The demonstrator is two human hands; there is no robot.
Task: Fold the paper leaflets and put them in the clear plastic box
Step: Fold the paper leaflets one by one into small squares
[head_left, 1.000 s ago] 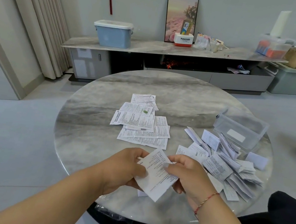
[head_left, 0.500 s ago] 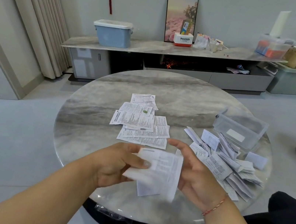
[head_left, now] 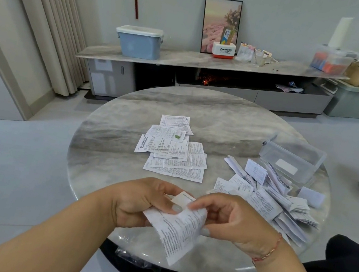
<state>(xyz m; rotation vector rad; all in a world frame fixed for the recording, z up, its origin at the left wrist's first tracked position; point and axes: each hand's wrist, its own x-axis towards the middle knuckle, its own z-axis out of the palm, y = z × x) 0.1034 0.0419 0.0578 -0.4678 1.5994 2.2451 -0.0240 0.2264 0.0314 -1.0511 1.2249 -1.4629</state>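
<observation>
While half-hidden by hands, leaflet (head_left: pixel 178 231).

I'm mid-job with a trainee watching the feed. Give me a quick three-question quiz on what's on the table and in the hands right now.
1. True or false: the clear plastic box is packed full of folded leaflets.
2. Which hand pinches the leaflet being folded? A) only the left hand B) only the right hand C) both
3. Fill in: the flat unfolded leaflets lie to the ___ of the folded pile, from the person's side.

Key: 1 false, no folded leaflets show inside it; they lie on the round table in front of it. 2 C. 3 left.
</observation>
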